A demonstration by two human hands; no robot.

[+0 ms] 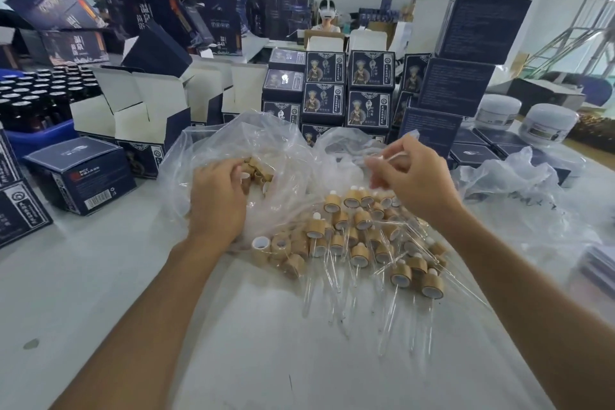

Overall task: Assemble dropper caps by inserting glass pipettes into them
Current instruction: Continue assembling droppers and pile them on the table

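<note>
My left hand (218, 196) reaches into a clear plastic bag (266, 140) and its fingertips touch the tan bamboo dropper caps (256, 171) inside; whether it grips one is hidden. My right hand (412, 176) hovers over a second clear bag (346, 146) and pinches a thin glass pipette (394, 156). In front of both hands lies a heap of assembled droppers (376, 243), bamboo caps with white bulbs and glass tubes pointing toward me. A few bare caps (279, 250) lie at the heap's left edge.
Dark blue printed boxes (349, 83) are stacked behind the bags, open white-lined cartons (139, 103) to the left, a blue crate of dark bottles (36, 100) far left. White jars (549, 123) and crumpled plastic (512, 176) lie right. A person sits at the back.
</note>
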